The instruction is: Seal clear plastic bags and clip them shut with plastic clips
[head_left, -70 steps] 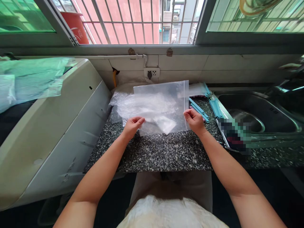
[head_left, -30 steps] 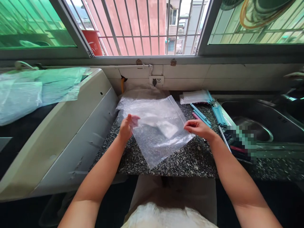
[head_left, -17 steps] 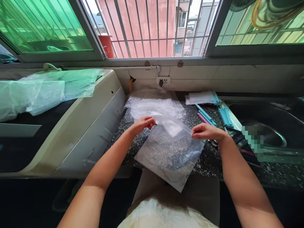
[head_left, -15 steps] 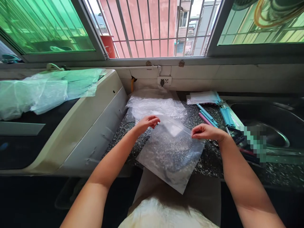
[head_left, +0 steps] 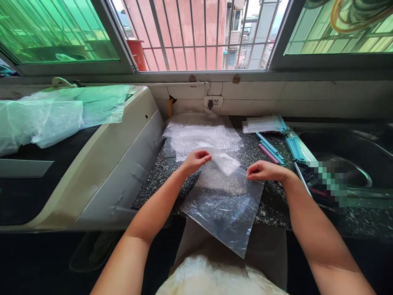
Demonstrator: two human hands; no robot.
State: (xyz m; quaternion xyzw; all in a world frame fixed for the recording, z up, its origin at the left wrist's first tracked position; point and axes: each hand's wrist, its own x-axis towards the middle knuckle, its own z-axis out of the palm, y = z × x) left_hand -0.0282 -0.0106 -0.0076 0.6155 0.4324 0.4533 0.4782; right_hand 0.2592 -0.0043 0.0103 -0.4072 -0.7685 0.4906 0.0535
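A clear plastic bag (head_left: 225, 209) hangs between my hands, tilted over the front edge of the speckled counter. My left hand (head_left: 198, 160) is closed in a pinch at the bag's upper left corner. At the upper right, my right hand (head_left: 265, 170) pinches the edge of the same bag. Its lower corner dangles in front of my lap. Just beyond it lies a pile of flat clear plastic bags (head_left: 204, 137) on the counter.
Turquoise and pink strips (head_left: 270, 148) lie right of the pile, beside a stack of clear sleeves (head_left: 264, 124). A sink (head_left: 344, 143) is at the right. At left stands a cream-coloured appliance (head_left: 132, 151) with plastic sheeting (head_left: 61, 116) on top. A wall socket (head_left: 213, 101) holds a plug.
My left hand has moved slightly right, closer to my right hand, and its fingers have closed on the bag's edge. The bag's top now bunches between them.
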